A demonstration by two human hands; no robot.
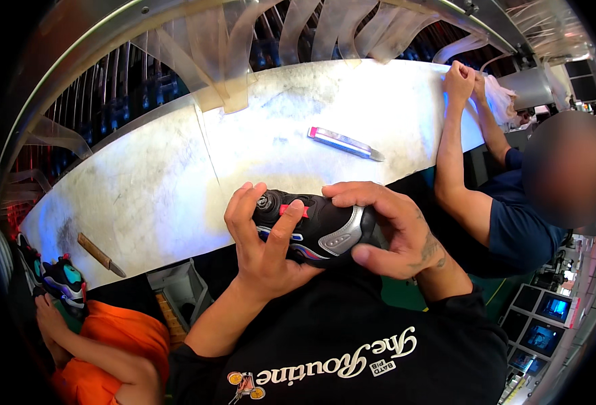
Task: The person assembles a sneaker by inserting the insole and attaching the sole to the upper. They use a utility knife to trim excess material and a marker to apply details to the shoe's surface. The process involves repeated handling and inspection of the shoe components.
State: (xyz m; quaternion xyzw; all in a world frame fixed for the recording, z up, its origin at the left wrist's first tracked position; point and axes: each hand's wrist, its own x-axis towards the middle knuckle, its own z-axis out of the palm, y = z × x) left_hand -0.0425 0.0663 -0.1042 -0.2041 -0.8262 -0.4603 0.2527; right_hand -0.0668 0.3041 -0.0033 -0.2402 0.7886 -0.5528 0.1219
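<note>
Between my two hands I hold a black sneaker point(328, 226) with silver, blue and red trim, just off the near edge of the worktable. My left hand point(267, 246) grips one end, its fingers over the red tab and a round black part. Around the other end, by the silver panel, my right hand point(396, 229) is wrapped with its thumb underneath. The shoe's underside is mostly hidden by my palms. Beyond it on the table lies a utility knife point(344, 144) with a blue and red handle, touched by neither hand.
The white scuffed worktable point(156, 196) curves across the view. A wooden-handled knife point(100, 254) lies at its left end, near a co-worker in orange point(125, 337) with another colourful sneaker point(67, 278). A co-worker in dark blue point(527, 216) stands at right. Clear plastic strips point(230, 61) hang behind.
</note>
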